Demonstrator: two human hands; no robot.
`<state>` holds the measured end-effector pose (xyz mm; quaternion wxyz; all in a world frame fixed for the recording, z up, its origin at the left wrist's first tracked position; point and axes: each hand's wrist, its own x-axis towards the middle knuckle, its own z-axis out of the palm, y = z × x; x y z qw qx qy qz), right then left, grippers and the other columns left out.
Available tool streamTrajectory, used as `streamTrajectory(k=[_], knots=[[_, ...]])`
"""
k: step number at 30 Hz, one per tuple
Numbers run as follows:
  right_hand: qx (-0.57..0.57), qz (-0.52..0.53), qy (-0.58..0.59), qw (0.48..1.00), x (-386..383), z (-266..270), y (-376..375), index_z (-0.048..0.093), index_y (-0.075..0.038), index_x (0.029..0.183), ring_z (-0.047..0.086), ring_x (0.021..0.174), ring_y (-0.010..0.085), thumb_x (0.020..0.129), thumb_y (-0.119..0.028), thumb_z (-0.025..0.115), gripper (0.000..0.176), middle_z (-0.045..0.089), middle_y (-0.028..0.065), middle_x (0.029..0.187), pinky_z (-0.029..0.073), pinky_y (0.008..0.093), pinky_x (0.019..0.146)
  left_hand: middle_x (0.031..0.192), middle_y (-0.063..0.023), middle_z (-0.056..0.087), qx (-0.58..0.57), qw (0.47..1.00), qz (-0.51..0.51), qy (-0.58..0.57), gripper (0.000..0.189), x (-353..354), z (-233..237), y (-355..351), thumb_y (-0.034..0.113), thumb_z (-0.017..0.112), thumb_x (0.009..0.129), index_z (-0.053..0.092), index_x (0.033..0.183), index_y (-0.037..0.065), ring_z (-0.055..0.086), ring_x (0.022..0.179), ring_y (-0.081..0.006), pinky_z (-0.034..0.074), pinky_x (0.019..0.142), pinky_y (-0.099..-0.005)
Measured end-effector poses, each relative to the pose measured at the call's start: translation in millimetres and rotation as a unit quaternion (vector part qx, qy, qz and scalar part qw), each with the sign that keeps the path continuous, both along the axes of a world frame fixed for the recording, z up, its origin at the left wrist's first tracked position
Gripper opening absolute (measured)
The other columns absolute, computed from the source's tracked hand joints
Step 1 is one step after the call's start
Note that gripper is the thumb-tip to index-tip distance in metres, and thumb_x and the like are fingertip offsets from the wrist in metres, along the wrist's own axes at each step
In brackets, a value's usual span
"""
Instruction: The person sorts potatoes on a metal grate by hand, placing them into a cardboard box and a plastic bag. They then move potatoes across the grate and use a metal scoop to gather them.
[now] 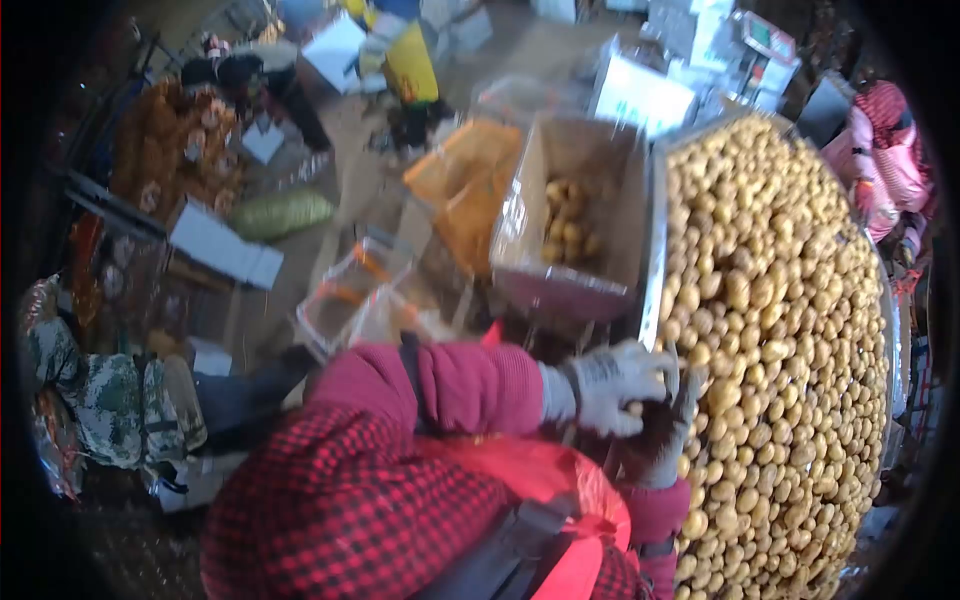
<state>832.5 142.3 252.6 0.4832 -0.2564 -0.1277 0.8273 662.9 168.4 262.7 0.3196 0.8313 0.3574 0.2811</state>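
Observation:
My left hand [612, 385], in a grey work glove, is at the near metal edge of a big heap of potatoes [780, 330]. Its fingers are curled, and a small potato [635, 408] shows between them. Just below it, my right hand [665, 435], also gloved, reaches against the near side of the heap. Its fingers look stretched out, though blur and shadow partly hide them. Both arms have dark red sleeves with black bands, and a red checked garment [350, 490] fills the lower foreground.
A cardboard box [575, 285] with some potatoes in it stands against the metal edge. Beside it lie an orange mesh bag [470, 185] and a clear bag with orange trim [360, 285]. A person in pink [885, 160] is across the heap. Someone in camouflage [110, 405] is at left.

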Motion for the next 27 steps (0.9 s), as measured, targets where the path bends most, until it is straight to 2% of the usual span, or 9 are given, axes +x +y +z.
streamTrajectory(k=[3,5,7,13,16,18,23,25,27], knots=[[-0.005,0.043,0.004,0.999,-31,13,-4,0.033,-0.012,0.163,0.063,0.112,0.0243,0.111,-0.052,0.040,0.066,0.057,0.0144,0.139,0.054,0.0398,0.098,0.140,-0.0181,0.056,-0.037,0.998,0.046,0.036,0.033,-43,-5,-14,0.030,0.077,0.074,0.074,0.102,0.012,0.059,0.116,-0.0427,0.048,0.102,-0.0516],[-0.002,0.028,-0.044,0.999,-48,21,-9,0.031,-0.013,0.165,0.060,0.125,0.0273,0.110,-0.051,0.041,0.067,0.054,0.0123,0.151,0.051,0.0451,0.103,0.141,-0.0173,0.057,-0.040,0.995,0.091,0.021,0.034,-75,-11,-26,0.029,0.080,0.074,0.075,0.104,0.014,0.059,0.120,-0.0406,0.048,0.103,-0.0504],[-0.030,0.121,-0.037,0.991,-45,22,-2,0.032,-0.015,0.164,0.059,0.130,0.0300,0.110,-0.052,0.042,0.067,0.051,0.0124,0.156,0.051,0.0475,0.105,0.138,-0.0168,0.061,-0.004,0.983,0.180,0.039,0.036,-120,-20,-40,0.026,0.084,0.073,0.075,0.106,0.015,0.060,0.123,-0.0392,0.048,0.105,-0.0489],[-0.080,0.125,-0.033,0.988,-32,10,1,0.034,-0.019,0.164,0.058,0.131,0.0326,0.108,-0.054,0.045,0.067,0.051,0.0147,0.157,0.051,0.0491,0.104,0.127,-0.0184,0.065,-0.138,0.858,0.467,0.165,0.033,-270,-82,-138,0.026,0.083,0.077,0.074,0.105,0.011,0.061,0.122,-0.0385,0.050,0.106,-0.0433],[-0.075,0.128,-0.029,0.989,-30,8,1,0.035,-0.018,0.163,0.058,0.132,0.0327,0.108,-0.054,0.047,0.068,0.051,0.0153,0.156,0.052,0.0493,0.103,0.124,-0.0196,0.066,-0.194,0.826,0.477,0.230,0.032,-299,-107,-183,0.026,0.083,0.078,0.074,0.104,0.011,0.062,0.121,-0.0391,0.050,0.105,-0.0455],[-0.080,0.119,-0.034,0.989,-29,9,-1,0.035,-0.017,0.163,0.058,0.132,0.0323,0.108,-0.054,0.048,0.067,0.051,0.0155,0.156,0.052,0.0493,0.103,0.125,-0.0209,0.066,-0.260,0.792,0.491,0.254,0.041,-308,-126,-200,0.030,0.083,0.080,0.072,0.115,0.011,0.061,0.121,-0.0411,0.049,0.105,-0.0477],[-0.020,0.114,-0.002,0.993,-26,5,-1,0.043,-0.016,0.159,0.060,0.128,0.0259,0.107,-0.048,0.054,0.062,0.057,0.0125,0.149,0.053,0.0438,0.100,0.129,-0.0233,0.065,-0.127,0.807,0.493,0.300,0.054,-311,-178,-202,0.033,0.074,0.092,0.060,0.138,0.008,0.060,0.123,-0.0430,0.048,0.107,-0.0494],[-0.062,0.098,-0.024,0.993,-21,16,-1,0.046,-0.016,0.156,0.062,0.123,0.0220,0.107,-0.047,0.056,0.060,0.060,0.0099,0.142,0.053,0.0403,0.096,0.136,-0.0196,0.066,-0.232,0.833,0.496,0.081,0.044,-275,-140,-161,0.021,0.065,0.101,0.060,0.141,0.002,0.062,0.128,-0.0329,0.048,0.110,-0.0422],[-0.058,0.079,-0.011,0.995,-5,9,-4,0.049,-0.017,0.153,0.063,0.115,0.0190,0.106,-0.046,0.058,0.056,0.063,0.0079,0.134,0.053,0.0381,0.092,0.135,-0.0148,0.067,-0.261,0.856,0.434,0.105,0.041,-255,-145,-143,0.020,0.061,0.104,0.061,0.140,0.000,0.063,0.125,-0.0243,0.048,0.109,-0.0363]])
